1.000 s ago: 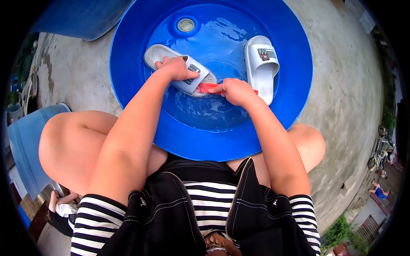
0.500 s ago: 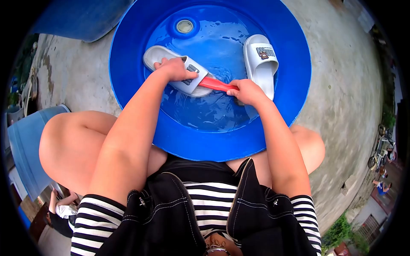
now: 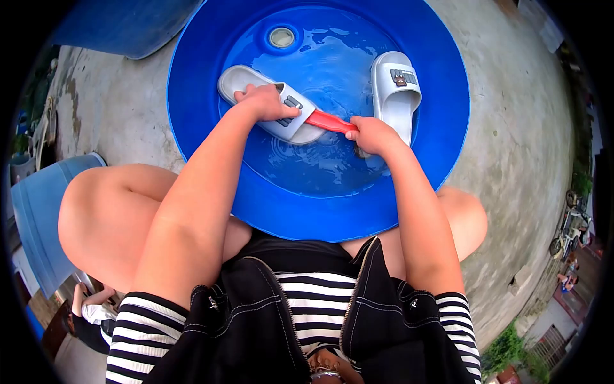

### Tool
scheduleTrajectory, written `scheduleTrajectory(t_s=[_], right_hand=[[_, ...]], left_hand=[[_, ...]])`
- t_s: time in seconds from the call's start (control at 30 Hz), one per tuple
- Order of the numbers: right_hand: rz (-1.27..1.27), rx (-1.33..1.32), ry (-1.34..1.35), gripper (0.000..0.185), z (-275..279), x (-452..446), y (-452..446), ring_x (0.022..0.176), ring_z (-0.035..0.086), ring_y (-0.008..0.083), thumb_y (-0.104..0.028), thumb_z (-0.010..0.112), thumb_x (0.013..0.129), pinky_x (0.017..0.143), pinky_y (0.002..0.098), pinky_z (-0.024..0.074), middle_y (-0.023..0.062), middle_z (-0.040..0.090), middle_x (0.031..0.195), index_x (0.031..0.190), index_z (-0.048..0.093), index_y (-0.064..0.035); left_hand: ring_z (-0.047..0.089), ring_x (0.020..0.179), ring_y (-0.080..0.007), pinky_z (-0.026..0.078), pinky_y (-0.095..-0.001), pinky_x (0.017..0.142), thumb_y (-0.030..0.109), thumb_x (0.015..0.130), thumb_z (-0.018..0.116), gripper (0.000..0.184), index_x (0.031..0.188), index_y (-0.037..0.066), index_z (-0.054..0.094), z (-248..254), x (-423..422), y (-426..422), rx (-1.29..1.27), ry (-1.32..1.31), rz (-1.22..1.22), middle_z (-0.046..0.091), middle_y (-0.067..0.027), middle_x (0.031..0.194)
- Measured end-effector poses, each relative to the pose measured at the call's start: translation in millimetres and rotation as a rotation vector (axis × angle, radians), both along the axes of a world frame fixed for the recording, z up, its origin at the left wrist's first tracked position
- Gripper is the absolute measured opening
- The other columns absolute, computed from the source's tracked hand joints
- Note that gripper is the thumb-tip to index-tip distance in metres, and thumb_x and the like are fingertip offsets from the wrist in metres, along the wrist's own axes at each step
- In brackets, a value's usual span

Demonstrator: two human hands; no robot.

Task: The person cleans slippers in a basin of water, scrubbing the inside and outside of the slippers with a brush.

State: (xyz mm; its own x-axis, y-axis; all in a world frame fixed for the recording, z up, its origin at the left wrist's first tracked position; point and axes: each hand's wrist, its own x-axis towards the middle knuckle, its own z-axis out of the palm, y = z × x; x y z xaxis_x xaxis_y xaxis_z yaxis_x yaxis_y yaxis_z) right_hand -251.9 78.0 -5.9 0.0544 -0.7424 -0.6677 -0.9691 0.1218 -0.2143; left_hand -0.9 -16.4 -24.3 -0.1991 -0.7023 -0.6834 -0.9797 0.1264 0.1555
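My left hand [image 3: 263,104] is closed on a white slide slipper [image 3: 288,130], holding it by the open edge of its strap, tilted over the water. In my right hand [image 3: 375,136] is a red-handled brush [image 3: 330,121]. Its far end goes in under the strap of that slipper and is hidden there. A second white slide slipper [image 3: 398,105], with a small brown bear on its strap, leans against the basin's right wall, just beyond my right hand. Both are inside a round blue basin [image 3: 307,217] with shallow, rippling water.
A round pale plug [image 3: 281,38] shows in the basin floor. Another blue tub [image 3: 121,25] stands at upper left, and a lighter blue bucket [image 3: 51,217] is beside my left knee. A person [image 3: 96,313] is at lower left. Parked motorbikes [image 3: 566,227] are far right on the concrete.
The brush handle has shifted slightly, with less of it showing outside the strap. The basin and slippers sit slightly further right in view. Both hands keep their hold.
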Motion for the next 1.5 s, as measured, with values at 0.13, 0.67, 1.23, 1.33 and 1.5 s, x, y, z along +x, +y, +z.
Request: scheduleTrajectory(t_s=[0.13, 0.67, 1.23, 1.33, 1.5], right_hand=[[0.028, 0.134, -0.066, 0.032, 9.4, -14.3, -5.8, 0.11, 0.067, 0.0328, -0.035, 0.061, 0.1, 0.09, 0.0459, 0.0529, 0.0132, 0.072, 0.113, 0.122, 0.066, -0.0124], [0.038, 0.169, -0.031, 0.033, -2.8, -15.4, -9.9, 0.115, 0.066, 0.0313, -0.037, 0.061, 0.099, 0.091, 0.0454, 0.0529, 0.0078, 0.071, 0.121, 0.127, 0.065, -0.0194], [0.053, 0.239, -0.131, 0.039, -11.9, -17.7, -6.7, 0.112, 0.066, 0.0344, -0.036, 0.065, 0.097, 0.094, 0.0448, 0.0513, 0.0147, 0.071, 0.12, 0.13, 0.065, -0.0149], [0.105, 0.123, -0.074, 0.037, -10.1, 6.1, 0.9, 0.113, 0.066, 0.0339, -0.037, 0.061, 0.097, 0.094, 0.0456, 0.0524, 0.0135, 0.071, 0.119, 0.128, 0.066, -0.0164], [0.148, 0.012, -0.024, 0.034, -9.5, 23.0, 7.4, 0.111, 0.067, 0.0337, -0.035, 0.057, 0.099, 0.091, 0.0478, 0.0527, 0.0129, 0.072, 0.115, 0.125, 0.063, -0.014]], left_hand=[[0.049, 0.127, -0.036, 0.036, -0.0514, 0.096, 0.073, 0.07, 0.07, 0.09, 0.125, 0.001, 0.068, -3.4, -0.2, 0.3, 0.001, 0.012, -0.004, 0.068, -0.012, 0.127], [0.048, 0.13, -0.0347, 0.035, -0.0513, 0.099, 0.073, 0.07, 0.07, 0.094, 0.131, 0.001, 0.065, 0.5, -3.1, -0.5, -0.012, 0.011, -0.023, 0.067, -0.0123, 0.129], [0.047, 0.13, -0.0348, 0.036, -0.0519, 0.096, 0.073, 0.069, 0.07, 0.094, 0.129, 0.0, 0.065, -8.8, 0.4, 0.7, -0.026, 0.03, -0.006, 0.067, -0.0115, 0.128], [0.047, 0.13, -0.0349, 0.036, -0.0522, 0.096, 0.074, 0.07, 0.07, 0.094, 0.13, 0.001, 0.065, -7.8, -0.8, -0.3, -0.002, 0.031, -0.023, 0.067, -0.0115, 0.128], [0.048, 0.129, -0.034, 0.036, -0.0516, 0.096, 0.074, 0.071, 0.069, 0.093, 0.131, 0.003, 0.065, -6.0, -4.1, 1.1, -0.02, -0.012, -0.026, 0.067, -0.0109, 0.129]])
